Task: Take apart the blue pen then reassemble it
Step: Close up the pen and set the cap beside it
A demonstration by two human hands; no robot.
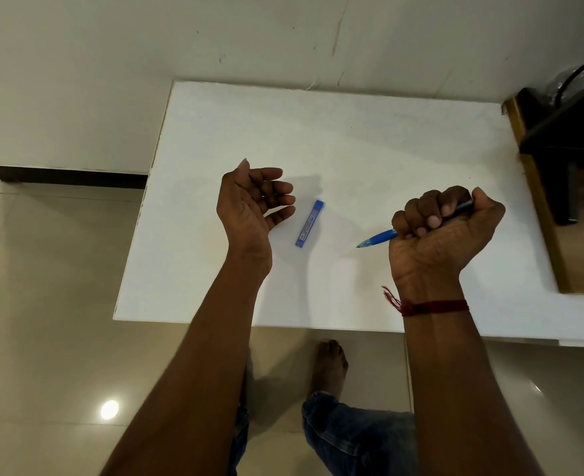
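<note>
The slim blue plastic pen (379, 237) sits in the person's right hand (445, 231), which is closed round it in a fist over the right half of the white rectangular table (352, 132). The pen's long axis runs on a diagonal: its fine tip sticks out of the fist toward the left and a little toward the table's near edge, while its darker rear end shows between the thumb and the curled fingers, aimed at the far right corner. The middle of the barrel is hidden inside the fist, so any clip or joint there cannot be made out. Whether the tip touches the table cannot be told.

The left hand (249, 201) holds nothing. It is turned palm up near the table's left edge, its fingers loosely bent.

Between the two hands a flat blue rectangular plastic case (310, 224) lies on the table, its long side running roughly from near edge to far edge. Its label print is too small to read.

A dark red thread band (431, 307) circles the right wrist. A dark wooden piece of furniture (558, 149) meets the table's right edge and is cut off by the picture's border. Below the near edge a bare foot (330, 365) and blue denim trouser legs (352, 438) show on the pale tiled floor (43, 304).
</note>
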